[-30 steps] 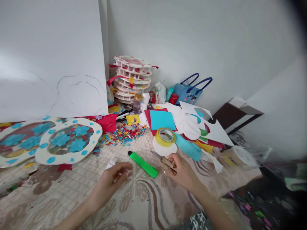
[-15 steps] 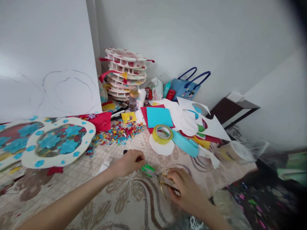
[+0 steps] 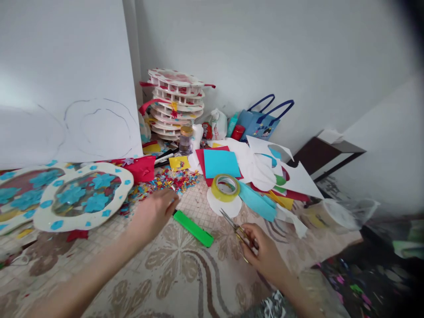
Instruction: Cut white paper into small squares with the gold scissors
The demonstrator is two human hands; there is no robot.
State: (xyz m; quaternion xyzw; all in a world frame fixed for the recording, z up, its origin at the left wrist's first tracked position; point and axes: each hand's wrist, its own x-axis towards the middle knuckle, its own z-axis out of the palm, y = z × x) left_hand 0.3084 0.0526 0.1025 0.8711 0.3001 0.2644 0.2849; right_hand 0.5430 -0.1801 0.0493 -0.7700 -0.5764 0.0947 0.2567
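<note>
Your right hand (image 3: pixel 264 248) curls around gold-handled scissors (image 3: pixel 236 229), near a tape roll (image 3: pixel 222 196); your left hand (image 3: pixel 153 214), fingers bent, grip unclear, hovers near colored scraps (image 3: pixel 180 180), a green cutter (image 3: pixel 194 229) lying between.

A plain grey-white wall (image 3: pixel 215 48) fills the upper frame, turning paler past a slanting edge at the right. At the upper left stands a big white board (image 3: pixel 66 48), a soft glow of light at its left edge. Right of centre is a dark brown stand (image 3: pixel 309 153) — angular, something white on top. The worktop (image 3: pixel 175 287) has a floral, gridded covering; lower right — dark floor (image 3: pixel 374 287) strewn with coloured scraps.
</note>
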